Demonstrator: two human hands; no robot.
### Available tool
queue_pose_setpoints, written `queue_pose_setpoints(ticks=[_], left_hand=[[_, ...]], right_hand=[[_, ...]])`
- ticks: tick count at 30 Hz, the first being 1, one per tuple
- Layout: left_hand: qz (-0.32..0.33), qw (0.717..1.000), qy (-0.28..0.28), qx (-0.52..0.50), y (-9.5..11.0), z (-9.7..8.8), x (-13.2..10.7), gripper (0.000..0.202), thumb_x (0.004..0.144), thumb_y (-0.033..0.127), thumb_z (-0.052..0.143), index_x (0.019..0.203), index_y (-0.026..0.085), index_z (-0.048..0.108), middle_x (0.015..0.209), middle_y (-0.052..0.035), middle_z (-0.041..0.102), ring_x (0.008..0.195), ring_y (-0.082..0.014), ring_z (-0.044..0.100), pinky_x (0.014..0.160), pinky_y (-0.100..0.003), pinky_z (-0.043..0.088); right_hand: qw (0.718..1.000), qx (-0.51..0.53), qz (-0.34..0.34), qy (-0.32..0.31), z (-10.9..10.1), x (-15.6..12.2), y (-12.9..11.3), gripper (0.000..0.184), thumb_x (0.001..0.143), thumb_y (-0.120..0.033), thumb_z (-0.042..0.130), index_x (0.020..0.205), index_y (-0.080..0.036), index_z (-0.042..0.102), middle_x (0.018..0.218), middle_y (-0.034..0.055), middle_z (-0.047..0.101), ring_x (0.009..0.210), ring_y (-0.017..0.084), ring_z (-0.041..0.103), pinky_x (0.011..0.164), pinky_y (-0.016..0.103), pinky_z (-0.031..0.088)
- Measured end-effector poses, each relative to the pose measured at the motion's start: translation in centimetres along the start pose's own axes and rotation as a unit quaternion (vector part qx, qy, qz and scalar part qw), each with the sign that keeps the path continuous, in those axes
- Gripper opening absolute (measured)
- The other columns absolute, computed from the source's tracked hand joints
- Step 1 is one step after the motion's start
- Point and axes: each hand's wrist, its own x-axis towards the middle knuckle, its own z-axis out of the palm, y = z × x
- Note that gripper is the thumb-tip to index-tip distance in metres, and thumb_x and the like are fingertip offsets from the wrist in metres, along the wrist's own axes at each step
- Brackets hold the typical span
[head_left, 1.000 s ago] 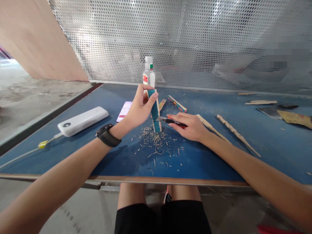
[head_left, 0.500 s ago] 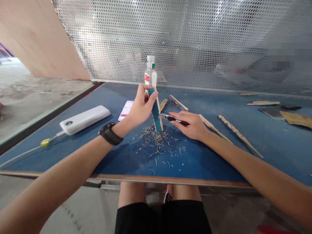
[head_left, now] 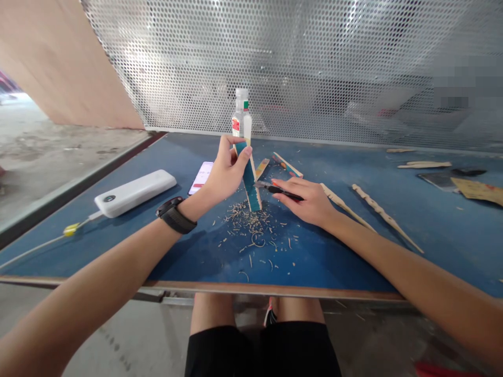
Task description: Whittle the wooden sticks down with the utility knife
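My left hand (head_left: 228,170) pinches the upper end of a flat wooden strip (head_left: 250,180) with a teal painted face. The strip stands nearly upright, its lower end down at a heap of wood shavings (head_left: 245,217) on the blue table (head_left: 188,256). Closed round a black utility knife (head_left: 285,192), my right hand (head_left: 308,201) is just right of the strip. The knife's blade meets the strip's right edge, low on its length. Behind the left hand stands a clear bottle (head_left: 242,115) with a red label.
On the left lie a white power bank (head_left: 135,192) with a cable and a lit phone (head_left: 201,177). Painted wood pieces (head_left: 288,165) lie behind the knife. Carved sticks (head_left: 387,217) and sandpaper (head_left: 477,189) are on the right. A perforated metal panel (head_left: 314,68) rises along the back.
The knife and strip have barely shifted; the blade stays at the strip's edge. The whole view has moved very slightly.
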Motion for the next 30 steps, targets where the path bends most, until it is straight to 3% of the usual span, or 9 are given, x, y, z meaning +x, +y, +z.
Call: queue_pose_setpoints(ticks=[10,14,19,21,26,30], left_hand=[[-0.011,1.0,0.016,0.019,-0.2,-0.2,0.1,0.025,0.107,0.041,0.068,0.112,0.026,0.049,0.072,0.0056,0.052,0.056,-0.0089,0.044,0.051,-0.024,0.036],[-0.019,0.999,0.03,0.025,-1.0,-0.5,0.2,0.03,0.105,0.044,0.07,0.113,0.026,0.048,0.071,0.0063,0.05,0.056,-0.0091,0.049,0.051,-0.024,0.04],[0.01,1.0,0.012,0.027,-0.7,-0.5,0.2,0.032,0.105,0.049,0.069,0.114,0.026,0.049,0.072,0.006,0.052,0.056,-0.0089,0.047,0.051,-0.024,0.039],[0.017,1.0,0.0,0.023,-0.4,-0.4,0.1,0.033,0.105,0.051,0.069,0.114,0.026,0.049,0.072,0.0058,0.053,0.056,-0.0087,0.045,0.051,-0.025,0.038],[0.015,1.0,-0.012,0.01,0.2,-0.1,0.1,0.034,0.105,0.052,0.067,0.114,0.026,0.047,0.074,0.0056,0.055,0.058,-0.0091,0.046,0.053,-0.025,0.04],[0.015,1.0,-0.014,0.012,0.1,-0.2,0.1,0.033,0.106,0.05,0.067,0.114,0.026,0.047,0.074,0.0056,0.055,0.058,-0.0096,0.046,0.053,-0.026,0.038]], right_hand=[[0.999,0.027,-0.028,-0.018,0.0,0.2,0.4,0.034,0.108,-0.036,0.069,0.138,-0.024,0.078,0.098,0.0043,0.08,0.075,0.016,0.069,0.077,0.033,0.059],[0.996,0.011,-0.065,-0.059,-1.0,0.2,0.3,0.033,0.109,-0.035,0.067,0.135,-0.02,0.079,0.099,0.0052,0.082,0.077,0.016,0.073,0.073,0.031,0.058],[0.989,-0.015,-0.077,-0.122,-2.2,0.3,-0.3,0.031,0.108,-0.034,0.068,0.134,-0.02,0.079,0.107,0.0052,0.084,0.087,0.017,0.078,0.08,0.03,0.06],[0.992,-0.02,-0.063,-0.108,-2.1,0.4,-0.2,0.032,0.108,-0.035,0.067,0.134,-0.022,0.079,0.107,0.0049,0.084,0.087,0.017,0.078,0.08,0.031,0.06],[0.998,-0.017,-0.068,-0.002,-1.2,0.8,0.5,0.032,0.108,-0.034,0.068,0.134,-0.02,0.079,0.103,0.0059,0.084,0.082,0.018,0.076,0.082,0.034,0.062],[0.997,-0.018,-0.071,-0.01,-0.8,0.6,0.3,0.033,0.108,-0.033,0.068,0.134,-0.017,0.079,0.105,0.0069,0.084,0.083,0.018,0.076,0.077,0.032,0.061]])
